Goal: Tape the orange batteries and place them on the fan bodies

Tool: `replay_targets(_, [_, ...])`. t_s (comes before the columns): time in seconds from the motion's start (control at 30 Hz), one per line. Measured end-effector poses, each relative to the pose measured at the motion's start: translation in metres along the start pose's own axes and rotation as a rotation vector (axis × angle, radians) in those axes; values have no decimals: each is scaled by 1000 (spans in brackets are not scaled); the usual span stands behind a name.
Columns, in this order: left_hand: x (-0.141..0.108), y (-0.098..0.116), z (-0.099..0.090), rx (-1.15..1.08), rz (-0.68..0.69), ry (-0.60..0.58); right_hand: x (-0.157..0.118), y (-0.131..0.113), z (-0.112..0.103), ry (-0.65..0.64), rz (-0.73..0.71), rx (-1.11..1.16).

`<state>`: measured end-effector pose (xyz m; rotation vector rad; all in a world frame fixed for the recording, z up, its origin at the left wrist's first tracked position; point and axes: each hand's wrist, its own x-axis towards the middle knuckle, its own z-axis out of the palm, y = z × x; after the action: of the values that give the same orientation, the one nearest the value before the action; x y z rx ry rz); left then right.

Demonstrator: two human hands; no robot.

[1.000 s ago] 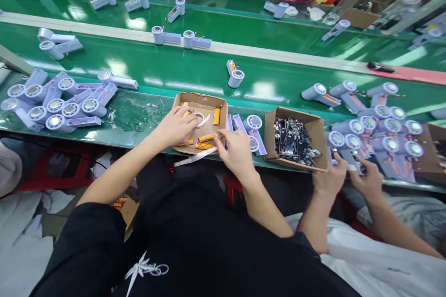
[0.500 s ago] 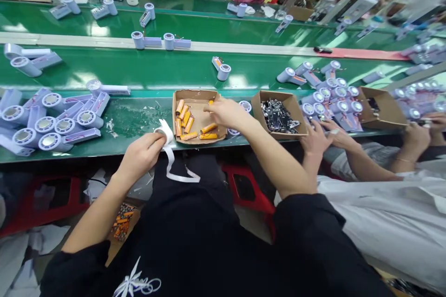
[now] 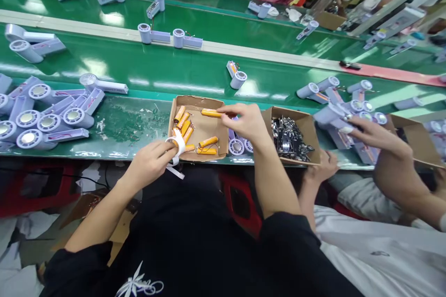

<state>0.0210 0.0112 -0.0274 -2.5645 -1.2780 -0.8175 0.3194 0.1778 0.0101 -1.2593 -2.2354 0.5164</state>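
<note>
My left hand [image 3: 155,160] is closed around a roll of white tape [image 3: 178,145] at the near left corner of a cardboard box [image 3: 198,100]. A loose strip of the tape hangs below the roll. Between thumb and fingers my right hand [image 3: 244,123] pinches one end of an orange cylindrical battery [image 3: 211,112], over the right side of that box. Several more orange batteries [image 3: 208,142] with thin wires lie inside it. Lilac fan housings [image 3: 236,146] sit just right of the box, partly hidden by my right forearm.
Lilac fan housings [image 3: 52,123] are heaped at left. A box of black circuit boards [image 3: 291,139] stands at right, beside a co-worker's hand [image 3: 376,134] on another housing. Beyond runs a green conveyor belt [image 3: 114,65] carrying scattered housings. A red stool [image 3: 240,199] is below the table.
My right hand has lifted an orange battery into view, pinched at its end. My left hand has brought the tape roll right, against the box. The co-worker has reached over to a housing.
</note>
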Motion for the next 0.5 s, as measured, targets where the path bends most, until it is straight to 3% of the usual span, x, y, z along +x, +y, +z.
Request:
replay_targets(0.1, [14, 13, -5, 11, 51, -53, -48, -11, 10, 301, 45, 430])
replay_targets(0.17, [21, 20, -7, 9, 72, -82, -73, -23, 21, 381, 54, 543])
replay_targets(0.3, [30, 25, -10, -6, 104, -119, -94, -38, 38, 420, -2, 483])
replay_targets(0.5, [35, 28, -11, -45, 91, -167, -96, -34, 46, 543, -160, 236])
